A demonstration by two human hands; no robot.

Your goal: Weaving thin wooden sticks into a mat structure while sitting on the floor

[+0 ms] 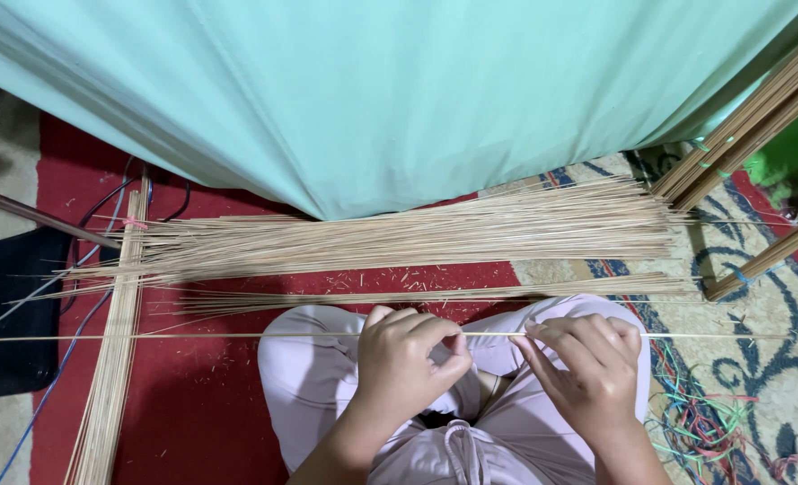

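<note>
My left hand [408,357] and my right hand [587,364] both pinch one long thin pale stick [192,337] that lies level across my lap. The stick reaches far out to the left and past my right hand to the right. My crossed legs in pale pink trousers [304,359] are under the hands. A wide loose pile of similar thin sticks [417,238] lies on the red carpet just beyond my knees.
A tied bundle of sticks [116,359] lies lengthwise at the left. More bundles [749,126] lean at the upper right. A mint-green cloth [399,90] hangs at the back. Coloured strings [704,413] litter the patterned rug at the right. Cables [57,377] and a black object [8,305] sit at the left.
</note>
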